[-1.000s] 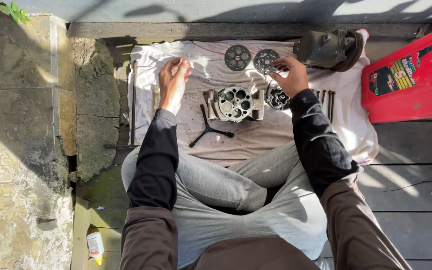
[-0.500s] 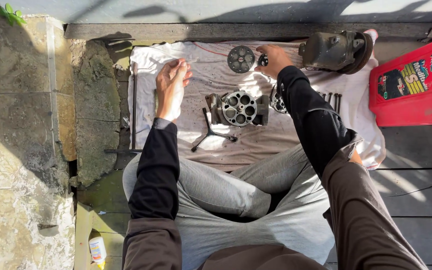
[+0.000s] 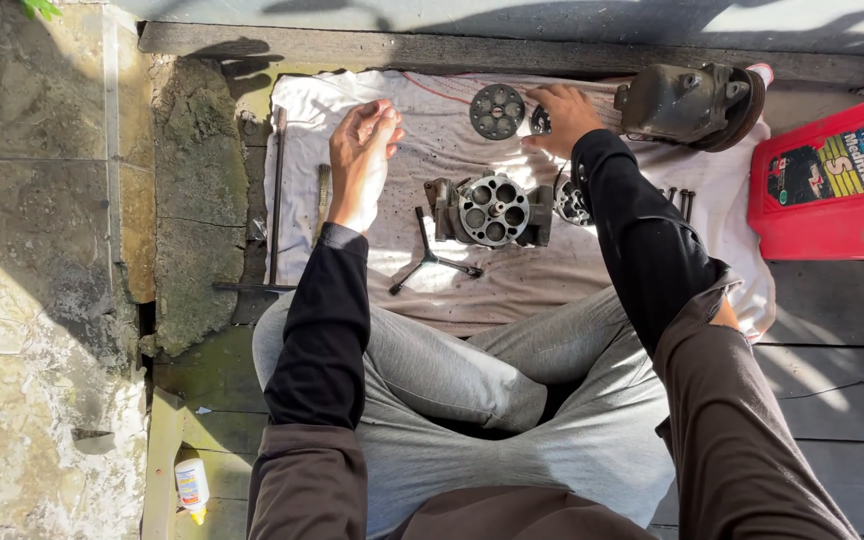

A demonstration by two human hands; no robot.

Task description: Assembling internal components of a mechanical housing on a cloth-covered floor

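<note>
Since a second ago our right hand (image 3: 564, 115) reaches up the cloth (image 3: 432, 150) to a small round part (image 3: 540, 120), fingers spread on it; left hand (image 3: 362, 160) hovers loosely curled, empty.

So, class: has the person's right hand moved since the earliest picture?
Yes. The right hand has gone from the round part beside the cylinder block up the cloth to the perforated disc.
</note>
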